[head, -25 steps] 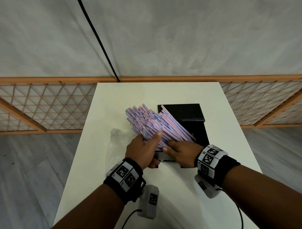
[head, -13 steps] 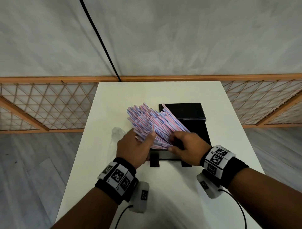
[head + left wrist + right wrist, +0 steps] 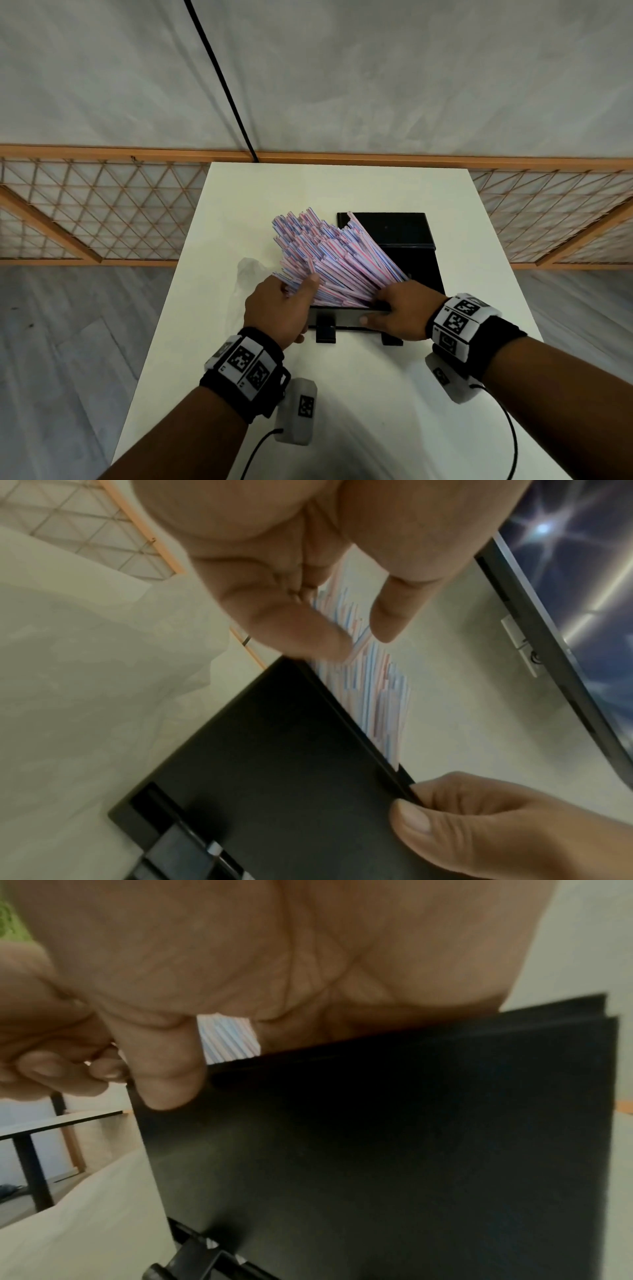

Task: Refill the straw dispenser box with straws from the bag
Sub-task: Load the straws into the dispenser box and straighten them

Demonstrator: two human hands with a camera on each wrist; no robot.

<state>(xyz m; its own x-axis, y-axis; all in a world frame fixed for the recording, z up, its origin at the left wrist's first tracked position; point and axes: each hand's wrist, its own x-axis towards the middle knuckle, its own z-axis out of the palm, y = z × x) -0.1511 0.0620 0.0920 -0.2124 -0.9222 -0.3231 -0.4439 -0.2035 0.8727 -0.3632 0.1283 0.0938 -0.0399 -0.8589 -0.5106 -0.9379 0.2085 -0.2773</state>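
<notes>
Under both palms, much of the black straw dispenser box [image 3: 407, 267] is lying hidden: its open top is covered by the straws [image 3: 329, 260] and by the two hands, so how deep the straw ends are reaching inside is not showing. Both wrist views are coming out blurred, and in the right wrist view only a narrow striped patch of straws is peeking out between thumb and palm.

On the bundle's near left side, the left hand [image 3: 277, 308] is lying with fingers fairly straight and spread, thumb pressing on top of the straws, while the remaining fingertips are going out of sight beneath them. Whether those hidden fingers are curling round the bundle I cannot tell. At the box's near right corner, the right hand [image 3: 400, 311] is pinching the front wall, thumb [image 3: 414, 821] lying on the outer face and fingers curling over the rim onto the lower straw ends.

Beyond the fingertips, the straws are fanning up and leftward, their far ends overhanging the box's left edge. Just left of the left-hand fingers, a crumpled clear bag [image 3: 253, 274] is lying on the white table [image 3: 359, 411]. Bare tabletop is stretching nearer than both wrists and to either side of the box.
</notes>
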